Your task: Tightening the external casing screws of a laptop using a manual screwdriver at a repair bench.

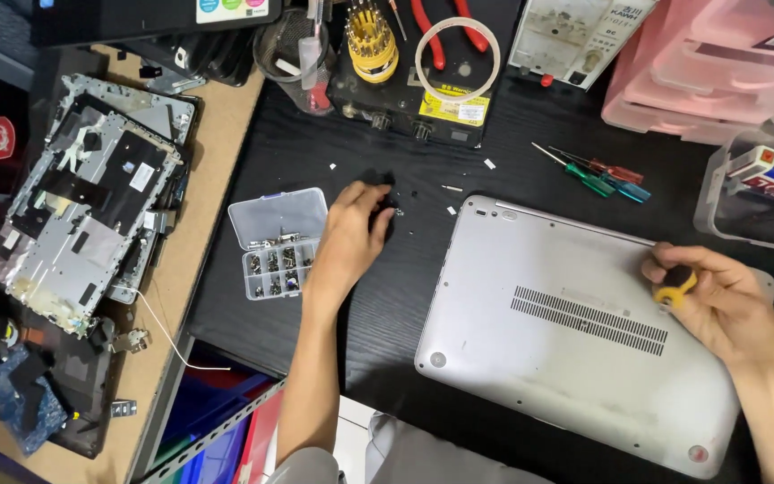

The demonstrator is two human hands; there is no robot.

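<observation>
A silver laptop (575, 332) lies upside down on the black table, its vent slots facing up. My right hand (718, 300) rests over the laptop's right edge and holds a small screwdriver with a yellow and black handle (676, 285). My left hand (351, 235) reaches left of the laptop and its fingertips pinch at small dark parts (389, 208) on the table; what they hold is too small to tell. A clear compartment box of screws (275, 255), lid open, sits just left of that hand.
A stripped laptop chassis (91, 197) lies at the left on a brown surface. At the back stand a screwdriver bit set (371, 40), a tape ring (457, 58), red pliers, a meter and pink drawers (718, 72). Loose screwdrivers (597, 175) lie behind the laptop.
</observation>
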